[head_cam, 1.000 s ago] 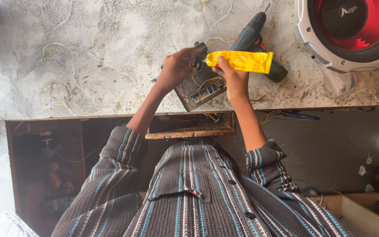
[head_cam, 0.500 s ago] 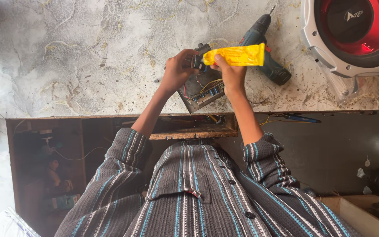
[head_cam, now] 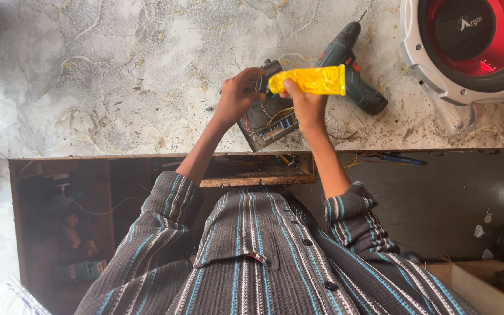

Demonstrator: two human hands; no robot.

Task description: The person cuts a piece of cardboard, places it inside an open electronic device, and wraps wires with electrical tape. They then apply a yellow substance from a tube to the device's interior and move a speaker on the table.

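My right hand (head_cam: 307,105) grips a crumpled yellow tube (head_cam: 311,80) and holds it level above a dark open electronics box (head_cam: 266,119) with coloured wires inside. My left hand (head_cam: 237,96) pinches the tube's dark cap end (head_cam: 262,83), fingers closed around it. The box lies on a marbled stone worktop (head_cam: 118,70), just below both hands. A dark green cordless drill (head_cam: 351,64) lies on the worktop right behind the tube.
A round red and silver speaker (head_cam: 468,46) sits at the top right corner. Below the worktop's edge are open wooden shelves (head_cam: 77,216) with small items. Loose wires and a blue-handled tool (head_cam: 401,158) lie near the edge on the right.
Both hands with the yellow tube have drifted slightly left and up over the box. My left hand has closed in on the tube's cap end.
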